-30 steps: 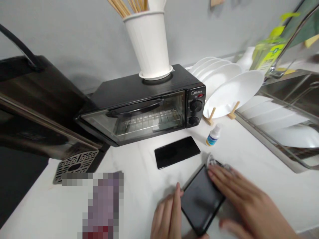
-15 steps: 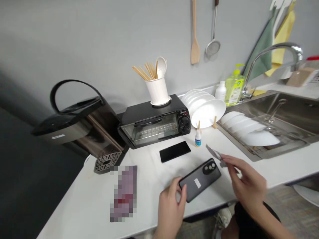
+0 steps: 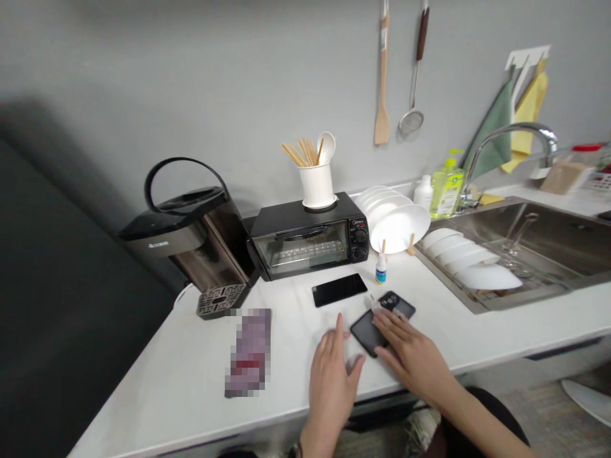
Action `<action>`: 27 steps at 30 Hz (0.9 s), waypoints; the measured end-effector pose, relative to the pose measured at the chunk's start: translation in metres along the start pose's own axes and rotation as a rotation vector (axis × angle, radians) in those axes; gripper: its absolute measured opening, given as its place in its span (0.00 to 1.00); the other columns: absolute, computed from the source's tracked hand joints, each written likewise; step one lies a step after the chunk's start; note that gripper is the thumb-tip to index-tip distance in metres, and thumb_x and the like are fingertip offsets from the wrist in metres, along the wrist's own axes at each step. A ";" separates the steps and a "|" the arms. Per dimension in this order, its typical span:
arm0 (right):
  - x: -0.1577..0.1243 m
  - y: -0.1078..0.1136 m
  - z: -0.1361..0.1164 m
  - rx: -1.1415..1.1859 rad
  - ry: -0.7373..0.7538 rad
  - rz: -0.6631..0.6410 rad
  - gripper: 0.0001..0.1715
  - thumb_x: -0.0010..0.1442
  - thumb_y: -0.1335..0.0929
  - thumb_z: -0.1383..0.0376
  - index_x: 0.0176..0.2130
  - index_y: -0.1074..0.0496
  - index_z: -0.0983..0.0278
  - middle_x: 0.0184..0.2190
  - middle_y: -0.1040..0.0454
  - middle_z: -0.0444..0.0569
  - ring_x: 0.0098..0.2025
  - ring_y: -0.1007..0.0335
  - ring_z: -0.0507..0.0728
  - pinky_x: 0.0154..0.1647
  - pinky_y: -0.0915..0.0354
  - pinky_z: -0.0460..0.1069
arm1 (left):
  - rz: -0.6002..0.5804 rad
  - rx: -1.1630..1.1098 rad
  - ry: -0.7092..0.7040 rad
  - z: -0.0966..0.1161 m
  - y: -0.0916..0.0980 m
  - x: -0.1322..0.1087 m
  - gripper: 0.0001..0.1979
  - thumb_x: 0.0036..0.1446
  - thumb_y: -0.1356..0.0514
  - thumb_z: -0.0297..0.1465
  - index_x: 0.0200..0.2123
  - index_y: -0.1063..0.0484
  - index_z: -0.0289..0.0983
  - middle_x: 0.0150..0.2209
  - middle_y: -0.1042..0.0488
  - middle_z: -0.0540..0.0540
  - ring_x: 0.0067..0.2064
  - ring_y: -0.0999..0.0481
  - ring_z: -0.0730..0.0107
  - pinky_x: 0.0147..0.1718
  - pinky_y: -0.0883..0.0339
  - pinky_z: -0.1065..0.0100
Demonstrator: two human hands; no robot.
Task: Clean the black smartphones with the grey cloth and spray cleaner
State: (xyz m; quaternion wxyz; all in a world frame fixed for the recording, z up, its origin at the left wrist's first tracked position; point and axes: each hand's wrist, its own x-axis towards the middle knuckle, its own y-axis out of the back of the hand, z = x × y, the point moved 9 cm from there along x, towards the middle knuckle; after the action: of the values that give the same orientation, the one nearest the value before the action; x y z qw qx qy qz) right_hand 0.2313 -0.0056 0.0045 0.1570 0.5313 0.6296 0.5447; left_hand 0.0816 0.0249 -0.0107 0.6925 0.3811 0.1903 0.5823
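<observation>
A dark phone (image 3: 365, 333), or an empty phone case, lies with its camera side up on the white counter. My right hand (image 3: 408, 346) rests across it, fingers stretched flat over its back and thumb near the front edge. A small pale, thin piece (image 3: 373, 303) pokes out at those fingertips; most of it is hidden. Just left of the phone is my left hand (image 3: 333, 375), index finger extended, thumb apart, holding nothing. Behind lies a second black phone (image 3: 340, 290), screen up. A small white bottle (image 3: 380, 270) with a blue label stands beyond.
A toaster oven (image 3: 310, 238) carries a white chopstick holder (image 3: 317, 184). Left stands a water dispenser (image 3: 191, 235), with a pixelated purple item (image 3: 251, 350) before it. White plates (image 3: 400, 229) stand right of the oven; the sink (image 3: 568, 222) holds several white dishes (image 3: 477, 264).
My right hand moved left onto the phone, bringing the thin grey piece it pinched. My left hand let go of the phone's left end and straightened its index finger. The view shifted.
</observation>
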 end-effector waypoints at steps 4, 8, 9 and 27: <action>-0.004 -0.014 -0.010 0.108 0.052 -0.130 0.32 0.74 0.35 0.57 0.73 0.38 0.59 0.72 0.38 0.52 0.73 0.41 0.63 0.72 0.38 0.60 | -0.050 -0.037 0.001 0.000 -0.004 -0.003 0.39 0.65 0.48 0.26 0.77 0.55 0.38 0.69 0.33 0.37 0.70 0.35 0.55 0.70 0.41 0.50; 0.000 -0.014 -0.018 0.171 0.010 -0.133 0.30 0.76 0.38 0.59 0.73 0.39 0.60 0.73 0.39 0.51 0.74 0.43 0.62 0.73 0.40 0.58 | -0.139 -0.002 -0.008 0.002 -0.014 -0.002 0.50 0.54 0.42 0.23 0.78 0.58 0.34 0.77 0.48 0.38 0.77 0.48 0.52 0.76 0.59 0.47; 0.002 -0.013 -0.022 0.199 0.020 -0.142 0.30 0.76 0.39 0.60 0.73 0.38 0.61 0.72 0.38 0.51 0.73 0.41 0.60 0.73 0.40 0.57 | -0.137 0.000 -0.003 0.002 -0.014 0.000 0.52 0.51 0.42 0.22 0.78 0.59 0.33 0.77 0.48 0.38 0.76 0.47 0.51 0.76 0.58 0.46; 0.012 -0.022 0.006 -0.067 0.157 -0.162 0.45 0.73 0.35 0.50 0.77 0.54 0.61 0.74 0.45 0.53 0.76 0.49 0.66 0.73 0.41 0.66 | -0.035 0.027 -0.065 -0.001 -0.011 0.007 0.56 0.52 0.32 0.27 0.78 0.59 0.37 0.62 0.25 0.36 0.62 0.27 0.46 0.61 0.30 0.52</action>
State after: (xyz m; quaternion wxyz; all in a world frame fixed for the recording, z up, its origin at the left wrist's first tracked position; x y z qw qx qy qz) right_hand 0.2207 0.0109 -0.0123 0.1684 0.4287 0.6625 0.5907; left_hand 0.0898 0.0316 -0.0179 0.7031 0.4059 0.1822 0.5547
